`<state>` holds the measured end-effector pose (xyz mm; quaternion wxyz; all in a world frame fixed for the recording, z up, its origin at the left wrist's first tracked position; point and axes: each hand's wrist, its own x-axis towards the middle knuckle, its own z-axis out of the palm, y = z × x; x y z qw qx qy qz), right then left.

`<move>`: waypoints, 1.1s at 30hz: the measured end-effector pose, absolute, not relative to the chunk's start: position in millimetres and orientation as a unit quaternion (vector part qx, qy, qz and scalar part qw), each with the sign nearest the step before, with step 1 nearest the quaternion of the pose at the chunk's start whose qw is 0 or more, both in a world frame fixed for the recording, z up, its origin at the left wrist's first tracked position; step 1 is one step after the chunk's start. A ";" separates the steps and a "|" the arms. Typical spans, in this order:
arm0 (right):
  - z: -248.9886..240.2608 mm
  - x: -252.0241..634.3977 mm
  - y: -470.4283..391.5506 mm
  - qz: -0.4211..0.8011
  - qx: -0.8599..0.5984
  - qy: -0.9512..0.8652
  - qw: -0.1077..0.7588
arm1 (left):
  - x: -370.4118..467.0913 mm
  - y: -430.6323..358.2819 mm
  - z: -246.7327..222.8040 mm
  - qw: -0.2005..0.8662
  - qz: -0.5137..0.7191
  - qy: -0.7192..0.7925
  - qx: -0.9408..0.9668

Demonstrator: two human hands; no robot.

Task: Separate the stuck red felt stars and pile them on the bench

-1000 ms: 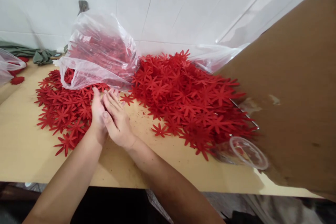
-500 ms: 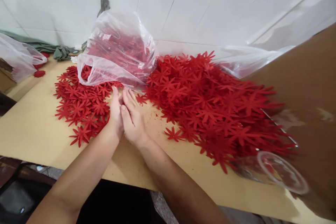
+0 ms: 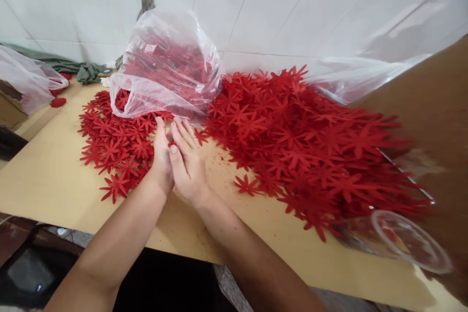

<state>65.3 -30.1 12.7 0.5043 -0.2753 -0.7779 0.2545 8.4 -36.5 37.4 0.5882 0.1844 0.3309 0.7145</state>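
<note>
My left hand (image 3: 161, 153) and my right hand (image 3: 189, 165) are pressed palm to palm above the table, fingers stretched out and pointing away from me. A bit of red (image 3: 171, 143) shows in the gap between the palms; most of that red piece is hidden. To the left of my hands lies a spread of red flower-shaped cutouts (image 3: 113, 141) with narrow petals. A much larger heap of the same cutouts (image 3: 285, 131) rises on the right. One loose cutout (image 3: 247, 185) lies at the near edge of this heap.
Behind my hands a clear plastic bag (image 3: 171, 68) bulges with red pieces against the tiled wall (image 3: 278, 9). On the right, a brown cardboard box (image 3: 438, 122) and a clear plastic container (image 3: 409, 241) flank the heap. Another plastic bag (image 3: 25, 78) and green cloth (image 3: 87, 73) are far left.
The view has shifted slightly, so the things appear a little further right. My palms remain together, and the red between them now shows more plainly.
</note>
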 end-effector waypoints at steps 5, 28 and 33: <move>2.6 78.6 -5.2 0.320 -0.347 -0.714 0.516 | 34.6 -35.1 22.5 0.623 0.654 0.394 0.169; -16.8 90.6 25.7 0.417 -0.411 -0.552 0.594 | 15.4 -29.8 33.8 0.685 0.603 0.382 0.146; -11.8 93.3 26.9 0.422 -0.420 -0.541 0.595 | 18.7 -29.9 26.1 0.692 0.581 0.382 0.193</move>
